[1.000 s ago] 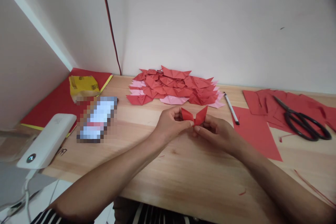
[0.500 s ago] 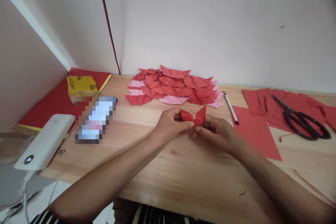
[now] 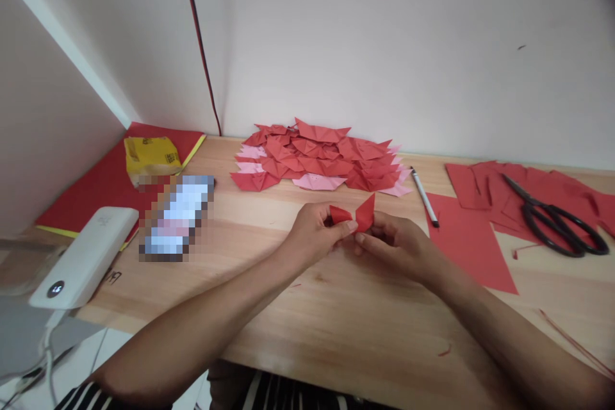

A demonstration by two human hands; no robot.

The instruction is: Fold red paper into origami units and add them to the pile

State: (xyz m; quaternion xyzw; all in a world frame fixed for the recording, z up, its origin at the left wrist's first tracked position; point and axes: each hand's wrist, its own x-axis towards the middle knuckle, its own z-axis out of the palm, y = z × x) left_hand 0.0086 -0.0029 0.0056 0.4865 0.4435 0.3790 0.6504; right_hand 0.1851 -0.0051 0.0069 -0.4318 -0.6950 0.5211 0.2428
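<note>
Both hands pinch one small folded red paper (image 3: pixel 366 213), held just above the table in front of the pile. My left hand (image 3: pixel 317 230) grips its left half, the thumb pressed near the middle. On the other side my right hand (image 3: pixel 391 240) has thumb and fingers closed on the right half, whose pointed flap stands upright. The fingers hide the paper's lower part. Behind the hands lies a pile of folded red and pink paper pieces (image 3: pixel 319 157), overlapping in rows against the wall.
Right of the hands lie a white pen (image 3: pixel 425 197), a red paper sheet (image 3: pixel 473 250), cut red sheets and black-handled scissors (image 3: pixel 557 224). To the left are a phone (image 3: pixel 177 218), a white power bank (image 3: pixel 86 256) with a cable, and a yellow packet (image 3: pixel 151 160) on red sheets.
The left flap of the folded paper sits lower and flatter, and the left thumb has shifted slightly. Both hands keep hold; the view has moved a little.
</note>
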